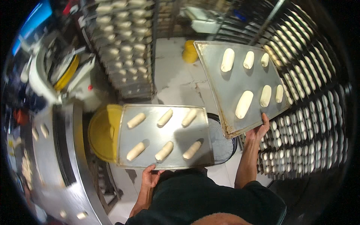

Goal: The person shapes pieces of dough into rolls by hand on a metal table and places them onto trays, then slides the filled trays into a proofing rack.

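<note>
Two metal baking trays are in my hands, each bearing several pale dough rolls in two rows. My left hand (151, 177) grips the near edge of the left tray (152, 135), thumb on top and fingers underneath. That tray is held roughly level in front of my body, with a dough roll (164, 150) near its middle. On the right, my right hand (258, 131) is closed on the near edge of the right tray (225, 83), which is raised and tilted beside a loaded rack. A larger dough roll (244, 104) lies on it. The fingers under both trays are mostly hidden.
Tall racks (313, 67) full of dough rolls stand at the right; another loaded rack (125, 63) is at the back left. A yellow tub (101, 131) and a dark-rimmed round basket (221, 140) sit below the left tray. A steel-edged machine (80, 150) runs along the left.
</note>
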Demonstrator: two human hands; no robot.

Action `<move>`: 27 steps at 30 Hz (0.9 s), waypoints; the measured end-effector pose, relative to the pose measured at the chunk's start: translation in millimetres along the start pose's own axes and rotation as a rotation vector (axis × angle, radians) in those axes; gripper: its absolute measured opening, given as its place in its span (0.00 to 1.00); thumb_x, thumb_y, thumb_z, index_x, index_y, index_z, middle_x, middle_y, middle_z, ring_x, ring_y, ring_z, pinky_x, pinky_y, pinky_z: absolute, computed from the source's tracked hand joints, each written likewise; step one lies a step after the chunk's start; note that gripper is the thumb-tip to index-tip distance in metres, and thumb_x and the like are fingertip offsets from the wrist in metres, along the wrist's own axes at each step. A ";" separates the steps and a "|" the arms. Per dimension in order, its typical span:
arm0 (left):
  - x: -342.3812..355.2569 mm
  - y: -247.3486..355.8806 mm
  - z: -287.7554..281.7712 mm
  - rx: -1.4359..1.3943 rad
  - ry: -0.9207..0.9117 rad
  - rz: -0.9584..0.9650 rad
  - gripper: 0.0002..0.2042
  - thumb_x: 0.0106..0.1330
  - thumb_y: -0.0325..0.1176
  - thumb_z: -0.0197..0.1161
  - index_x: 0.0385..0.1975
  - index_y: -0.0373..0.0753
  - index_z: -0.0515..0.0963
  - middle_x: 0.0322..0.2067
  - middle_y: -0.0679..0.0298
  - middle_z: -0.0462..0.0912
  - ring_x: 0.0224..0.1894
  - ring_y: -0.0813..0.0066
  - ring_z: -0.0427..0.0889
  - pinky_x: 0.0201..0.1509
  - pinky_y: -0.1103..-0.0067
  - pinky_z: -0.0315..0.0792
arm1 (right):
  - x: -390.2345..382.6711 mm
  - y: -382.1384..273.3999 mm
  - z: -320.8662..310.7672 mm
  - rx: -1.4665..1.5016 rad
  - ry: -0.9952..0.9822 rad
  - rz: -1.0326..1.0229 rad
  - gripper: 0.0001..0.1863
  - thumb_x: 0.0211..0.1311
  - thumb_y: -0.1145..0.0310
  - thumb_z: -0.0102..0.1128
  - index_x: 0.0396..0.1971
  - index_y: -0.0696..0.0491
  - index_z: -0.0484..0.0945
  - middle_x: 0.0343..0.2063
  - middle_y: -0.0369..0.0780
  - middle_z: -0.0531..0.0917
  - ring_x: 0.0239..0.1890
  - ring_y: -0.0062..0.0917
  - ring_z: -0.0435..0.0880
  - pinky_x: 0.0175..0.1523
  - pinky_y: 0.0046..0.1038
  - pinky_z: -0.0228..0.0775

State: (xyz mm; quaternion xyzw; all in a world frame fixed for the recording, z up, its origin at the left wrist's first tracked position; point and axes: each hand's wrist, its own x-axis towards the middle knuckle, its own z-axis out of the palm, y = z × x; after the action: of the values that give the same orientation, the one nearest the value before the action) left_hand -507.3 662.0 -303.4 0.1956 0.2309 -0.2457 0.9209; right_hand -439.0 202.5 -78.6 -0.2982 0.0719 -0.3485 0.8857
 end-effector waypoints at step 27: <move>499.2 125.4 697.8 0.179 -0.851 0.208 0.21 0.70 0.30 0.51 0.60 0.29 0.66 0.55 0.53 0.79 0.57 0.60 0.81 0.63 0.63 0.80 | 83.2 -52.0 -27.5 -0.061 0.887 -0.939 0.17 0.57 0.66 0.69 0.45 0.51 0.77 0.46 0.39 0.83 0.53 0.32 0.82 0.59 0.41 0.79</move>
State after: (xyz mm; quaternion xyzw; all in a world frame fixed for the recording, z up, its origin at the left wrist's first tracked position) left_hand 176.1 251.3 37.3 0.1784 -0.2116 -0.2293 0.9332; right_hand -416.1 104.3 -64.2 -0.1506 0.3030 -0.7868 0.5162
